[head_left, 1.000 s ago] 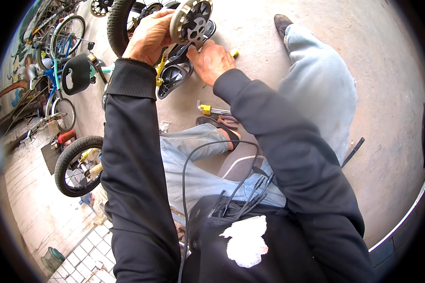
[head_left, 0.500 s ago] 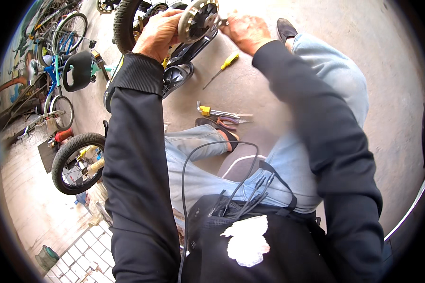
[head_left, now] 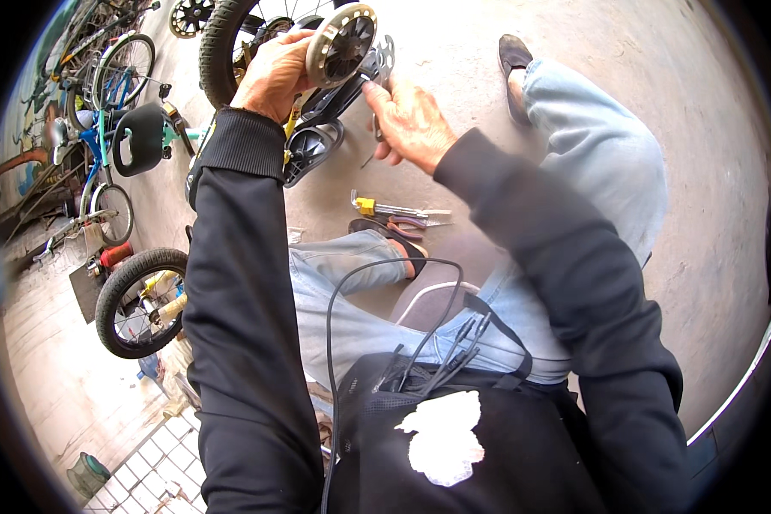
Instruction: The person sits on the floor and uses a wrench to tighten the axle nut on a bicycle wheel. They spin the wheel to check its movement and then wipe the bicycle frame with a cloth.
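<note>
My left hand grips a small cream-rimmed training wheel with a dark hub, holding it up in front of a bicycle's rear tyre. A black metal bracket runs down from the wheel. My right hand sits just right of the bracket, fingers closed around a slim screwdriver whose dark shaft pokes out below the hand. Both arms wear black sleeves.
A yellow-handled tool and pliers lie on the concrete floor by my sandalled foot. My other leg, in jeans, ends in a dark shoe. A loose black wheel, a blue bicycle and a black saddle stand left.
My right hand reached away to the upper right, then came back beside the bracket with the screwdriver that lay on the floor. My left hand kept hold of the training wheel.
</note>
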A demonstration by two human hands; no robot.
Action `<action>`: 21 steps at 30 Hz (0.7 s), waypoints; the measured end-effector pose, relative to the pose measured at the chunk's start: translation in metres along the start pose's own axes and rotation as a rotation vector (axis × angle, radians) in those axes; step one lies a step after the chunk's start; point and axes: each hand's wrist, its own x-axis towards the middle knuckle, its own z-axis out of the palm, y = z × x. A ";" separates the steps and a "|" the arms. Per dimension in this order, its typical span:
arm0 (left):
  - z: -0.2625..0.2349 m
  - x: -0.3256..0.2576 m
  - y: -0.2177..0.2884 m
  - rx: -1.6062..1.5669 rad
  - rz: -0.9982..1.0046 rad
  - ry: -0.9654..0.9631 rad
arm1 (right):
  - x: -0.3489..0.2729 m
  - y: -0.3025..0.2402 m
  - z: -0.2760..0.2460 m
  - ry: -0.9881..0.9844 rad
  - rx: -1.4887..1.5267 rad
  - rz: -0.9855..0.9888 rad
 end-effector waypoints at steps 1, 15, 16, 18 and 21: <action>0.001 -0.001 0.001 -0.005 -0.004 0.006 | -0.003 0.000 0.004 -0.026 0.073 0.009; -0.001 -0.001 0.004 -0.042 -0.028 -0.015 | -0.006 -0.035 0.042 -0.054 0.406 0.058; 0.000 -0.003 0.006 -0.038 -0.020 -0.001 | -0.006 -0.037 0.044 -0.056 0.433 0.041; 0.002 -0.007 0.011 -0.007 -0.035 -0.012 | -0.008 -0.042 0.041 -0.093 0.511 0.061; 0.001 -0.006 0.012 -0.024 -0.050 -0.006 | -0.008 -0.048 0.040 -0.119 0.594 0.090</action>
